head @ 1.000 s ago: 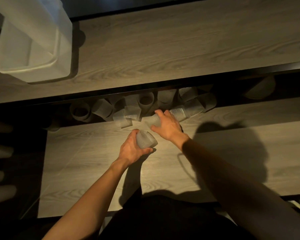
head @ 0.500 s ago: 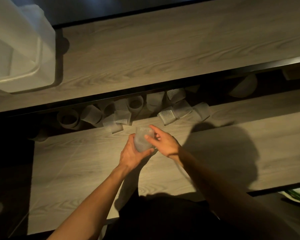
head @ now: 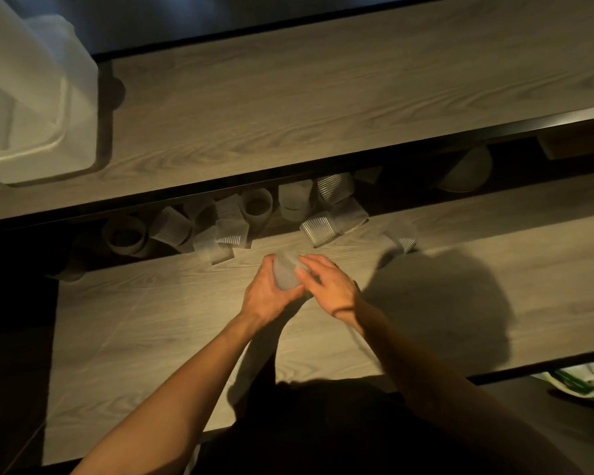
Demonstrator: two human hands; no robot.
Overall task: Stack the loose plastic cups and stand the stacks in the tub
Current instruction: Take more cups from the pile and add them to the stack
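A short stack of clear ribbed plastic cups [head: 286,273] sits between both hands over the lower wooden shelf [head: 151,320]. My left hand [head: 266,296] wraps it from the left and below. My right hand [head: 330,286] presses on it from the right with its fingertips. Several loose cups [head: 318,228] lie on their sides in a row at the back of that shelf, half in shadow under the upper shelf. One more loose cup [head: 403,236] lies apart at the right. The white plastic tub [head: 31,108] stands on the upper shelf [head: 323,97] at the far left.
A pale rounded bowl-like object [head: 467,171] rests in the dark gap at the back right. A green and white packet [head: 583,382] shows below the shelf's front right edge. My head and body cast a large shadow on the right half of the lower shelf.
My right hand took a loose cup from the row and brought it back onto the cup in my left hand. Both hands are now closed together around the stack.
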